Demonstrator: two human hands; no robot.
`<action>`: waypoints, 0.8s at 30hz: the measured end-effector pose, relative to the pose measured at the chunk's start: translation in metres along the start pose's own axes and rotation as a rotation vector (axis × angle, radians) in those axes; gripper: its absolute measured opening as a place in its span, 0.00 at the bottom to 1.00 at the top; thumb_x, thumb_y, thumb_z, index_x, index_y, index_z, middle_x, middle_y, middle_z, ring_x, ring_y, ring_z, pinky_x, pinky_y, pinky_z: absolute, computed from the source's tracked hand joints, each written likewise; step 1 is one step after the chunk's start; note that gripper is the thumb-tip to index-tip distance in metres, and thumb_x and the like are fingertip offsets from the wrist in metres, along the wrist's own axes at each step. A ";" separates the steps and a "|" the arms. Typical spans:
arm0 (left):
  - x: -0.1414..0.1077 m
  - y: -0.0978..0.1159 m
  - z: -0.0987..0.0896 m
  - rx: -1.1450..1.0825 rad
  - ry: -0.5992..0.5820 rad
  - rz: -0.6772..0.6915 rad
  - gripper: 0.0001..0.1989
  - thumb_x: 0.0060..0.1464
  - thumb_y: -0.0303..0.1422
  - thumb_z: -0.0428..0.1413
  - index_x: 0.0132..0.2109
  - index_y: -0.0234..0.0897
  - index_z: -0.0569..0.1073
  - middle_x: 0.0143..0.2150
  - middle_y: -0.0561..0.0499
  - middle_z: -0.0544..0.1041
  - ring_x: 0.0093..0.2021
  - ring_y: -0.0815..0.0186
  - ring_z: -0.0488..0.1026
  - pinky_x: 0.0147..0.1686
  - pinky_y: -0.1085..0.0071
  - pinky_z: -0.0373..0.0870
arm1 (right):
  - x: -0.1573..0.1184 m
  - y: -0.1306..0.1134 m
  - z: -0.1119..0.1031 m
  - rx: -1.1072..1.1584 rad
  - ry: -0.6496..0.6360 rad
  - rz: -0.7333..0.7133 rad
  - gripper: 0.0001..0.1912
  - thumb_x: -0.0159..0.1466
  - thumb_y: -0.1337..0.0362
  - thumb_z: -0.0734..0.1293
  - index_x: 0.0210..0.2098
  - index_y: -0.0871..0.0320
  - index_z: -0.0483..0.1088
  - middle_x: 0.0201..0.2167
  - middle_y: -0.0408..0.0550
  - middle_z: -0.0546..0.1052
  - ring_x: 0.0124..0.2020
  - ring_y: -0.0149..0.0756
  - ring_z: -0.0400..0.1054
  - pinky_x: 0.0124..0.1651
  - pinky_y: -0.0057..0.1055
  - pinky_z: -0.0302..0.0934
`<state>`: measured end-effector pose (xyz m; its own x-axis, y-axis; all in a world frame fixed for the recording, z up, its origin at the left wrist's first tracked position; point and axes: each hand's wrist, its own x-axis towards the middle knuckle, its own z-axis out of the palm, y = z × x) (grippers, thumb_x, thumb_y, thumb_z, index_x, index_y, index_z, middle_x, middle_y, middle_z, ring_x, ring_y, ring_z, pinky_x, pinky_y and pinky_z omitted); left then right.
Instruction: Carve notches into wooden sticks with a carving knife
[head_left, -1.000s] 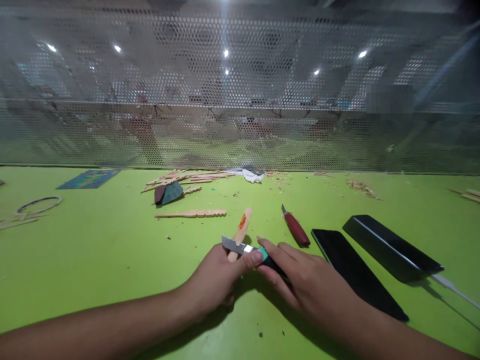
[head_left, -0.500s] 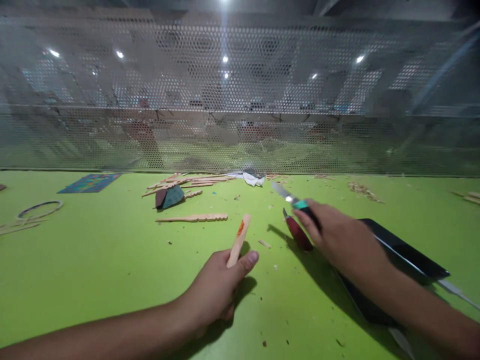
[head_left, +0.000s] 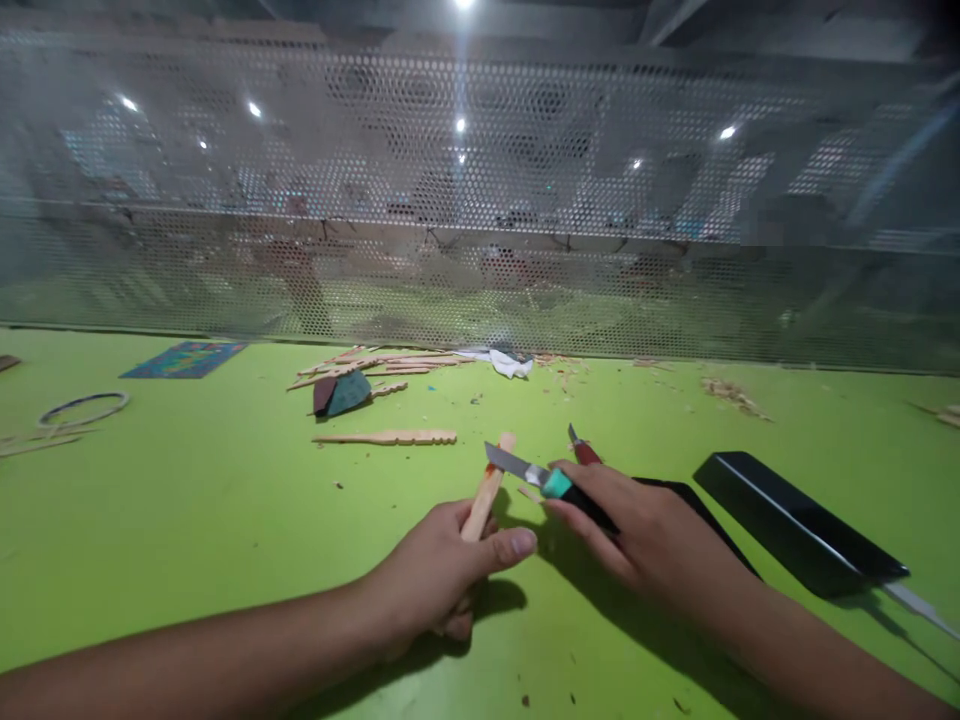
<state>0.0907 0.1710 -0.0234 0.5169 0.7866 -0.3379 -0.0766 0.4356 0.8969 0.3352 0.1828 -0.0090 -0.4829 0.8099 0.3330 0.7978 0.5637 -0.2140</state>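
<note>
My left hand point(head_left: 457, 570) grips a flat wooden stick point(head_left: 486, 500) that points up and away, with an orange-red mark near its far end. In my right hand point(head_left: 630, 515) is a utility knife point(head_left: 559, 484) with a black and teal handle. Its blade lies across the stick near the mark; whether it touches the wood I cannot tell. Just beyond the right hand lies a second knife with a red handle point(head_left: 586, 454), partly hidden by that hand. A carved stick with a notched end point(head_left: 397, 437) rests on the green table point(head_left: 225, 520) ahead of my left hand.
Several thin sticks point(head_left: 405, 362) lie by the perforated screen point(head_left: 480, 290), near sandpaper pieces point(head_left: 343, 392) and a white tissue point(head_left: 511, 363). Wood shavings point(head_left: 731, 397) sit at back right. A black box-like object point(head_left: 802, 520) is at right. A roll of tape point(head_left: 84, 408) and patterned card point(head_left: 184, 360) are at left.
My right hand has moved left and down, bringing the knife blade over the stick. The left hand keeps its hold on the stick. More of the black object now shows.
</note>
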 end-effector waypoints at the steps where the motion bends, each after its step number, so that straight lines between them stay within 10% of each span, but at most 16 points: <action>1: 0.000 0.001 -0.001 -0.007 -0.017 -0.003 0.27 0.50 0.51 0.71 0.41 0.40 0.66 0.16 0.69 0.59 0.11 0.80 0.49 0.11 0.81 0.55 | 0.000 -0.005 0.000 0.011 -0.034 -0.019 0.19 0.76 0.55 0.58 0.57 0.57 0.72 0.42 0.56 0.83 0.33 0.43 0.78 0.36 0.37 0.70; 8: -0.003 0.007 -0.001 -0.067 -0.092 0.000 0.31 0.39 0.44 0.78 0.41 0.40 0.68 0.19 0.66 0.65 0.15 0.80 0.52 0.12 0.84 0.52 | -0.001 -0.030 0.000 0.105 -0.253 -0.185 0.16 0.76 0.58 0.59 0.53 0.59 0.72 0.44 0.58 0.82 0.40 0.47 0.79 0.41 0.41 0.72; 20: -0.003 0.002 0.006 0.172 0.068 0.076 0.29 0.51 0.60 0.64 0.33 0.37 0.69 0.12 0.63 0.61 0.11 0.77 0.53 0.10 0.80 0.52 | -0.012 -0.044 0.021 -0.168 0.090 -0.180 0.28 0.80 0.54 0.48 0.60 0.66 0.68 0.38 0.58 0.83 0.34 0.46 0.80 0.30 0.39 0.74; 24: -0.003 0.000 0.008 0.108 0.116 0.050 0.27 0.55 0.60 0.61 0.38 0.39 0.67 0.15 0.65 0.60 0.12 0.77 0.53 0.11 0.80 0.56 | 0.001 -0.021 0.005 -0.153 0.198 0.064 0.26 0.79 0.49 0.50 0.50 0.57 0.74 0.28 0.50 0.80 0.19 0.36 0.72 0.19 0.30 0.64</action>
<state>0.0963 0.1649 -0.0197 0.4120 0.8543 -0.3170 -0.0043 0.3497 0.9368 0.3155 0.1726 -0.0090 -0.3616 0.7871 0.4997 0.8771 0.4690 -0.1041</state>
